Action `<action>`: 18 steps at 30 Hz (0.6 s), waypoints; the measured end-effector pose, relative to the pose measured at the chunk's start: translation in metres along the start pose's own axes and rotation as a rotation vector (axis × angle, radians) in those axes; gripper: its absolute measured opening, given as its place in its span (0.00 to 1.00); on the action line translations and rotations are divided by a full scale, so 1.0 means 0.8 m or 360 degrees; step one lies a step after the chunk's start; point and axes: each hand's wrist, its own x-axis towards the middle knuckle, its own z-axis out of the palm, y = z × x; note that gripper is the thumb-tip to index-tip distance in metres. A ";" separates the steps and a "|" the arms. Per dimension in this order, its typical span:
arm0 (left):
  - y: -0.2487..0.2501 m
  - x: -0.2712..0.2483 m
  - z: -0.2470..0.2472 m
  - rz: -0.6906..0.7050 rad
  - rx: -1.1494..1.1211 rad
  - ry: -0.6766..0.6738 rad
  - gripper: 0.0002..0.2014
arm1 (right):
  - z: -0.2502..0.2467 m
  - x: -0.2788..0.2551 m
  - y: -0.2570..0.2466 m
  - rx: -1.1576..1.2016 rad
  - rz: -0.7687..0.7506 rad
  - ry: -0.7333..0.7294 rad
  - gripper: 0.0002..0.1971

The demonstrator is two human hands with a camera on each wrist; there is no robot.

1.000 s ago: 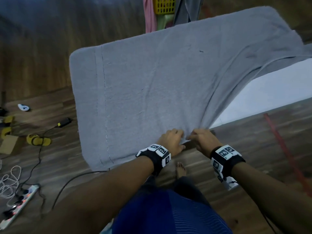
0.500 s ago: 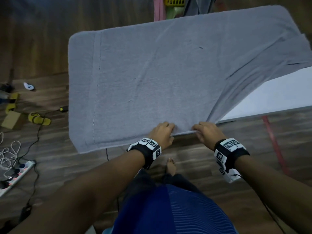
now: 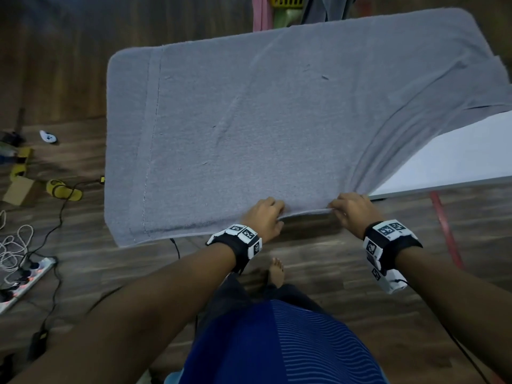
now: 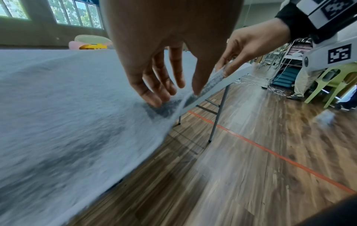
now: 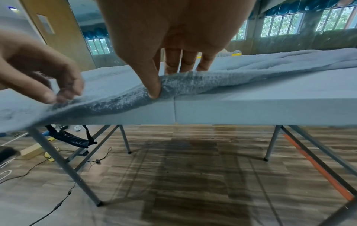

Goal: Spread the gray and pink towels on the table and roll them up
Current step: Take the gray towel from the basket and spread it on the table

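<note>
The gray towel [image 3: 277, 120] lies spread over the white table [image 3: 457, 162], with folds bunched toward its right end, where a bare corner of the table shows. Both hands are at the towel's near edge. My left hand [image 3: 277, 213] has its fingers on top of the towel and its thumb at the hem [image 4: 195, 91]. My right hand [image 3: 336, 209] pinches the same edge between thumb and fingers [image 5: 154, 91], lifting it slightly off the table. A pink cloth [image 3: 260, 12] hangs beyond the far edge.
A yellow basket [image 3: 288, 0], a green chair and a gray cloth [image 3: 318, 9] stand behind the table. On the floor at the left lie a power strip [image 3: 25, 281], cables, yellow sandals [image 3: 62, 188] and cardboard. A red tape line [image 3: 446, 225] runs at the right. Table legs [image 5: 63, 165] stand below.
My hands have moved apart along the towel's near edge, the right one going rightward. The stretch of hem between them is now drawn straighter.
</note>
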 end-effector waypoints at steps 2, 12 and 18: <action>0.011 0.015 0.005 0.0019 0.0003 -0.0098 0.17 | 0.000 0.005 0.005 0.0061 -0.0094 0.0043 0.07; 0.030 0.023 0.012 -0.0033 -0.0087 0.0088 0.16 | -0.026 0.019 0.034 0.0020 0.0048 0.0018 0.08; 0.064 0.051 0.017 -0.0035 0.0146 -0.0022 0.11 | -0.019 0.013 0.022 0.0151 -0.0007 -0.0066 0.09</action>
